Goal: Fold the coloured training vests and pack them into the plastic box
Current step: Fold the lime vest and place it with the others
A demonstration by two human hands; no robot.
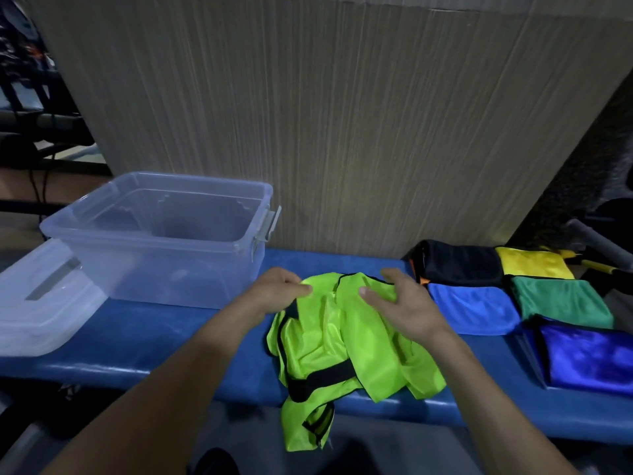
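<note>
A crumpled neon green vest [342, 351] with black trim lies on the blue bench [154, 341], its lower end hanging over the front edge. My left hand [279, 289] pinches the vest's top left part. My right hand [399, 303] grips the top right part with curled fingers. The clear plastic box [164, 241] stands open and empty at the left, close to my left hand. Folded vests lie at the right: black [462, 262], yellow [531, 265], blue [472, 310], dark green [561, 303] and shiny royal blue [589, 358].
The box's clear lid [41, 306] lies at the far left of the bench. A tall cardboard panel [342, 114] stands right behind the bench. A grey pole [596, 241] and a yellow-handled tool [596, 267] sit at the far right.
</note>
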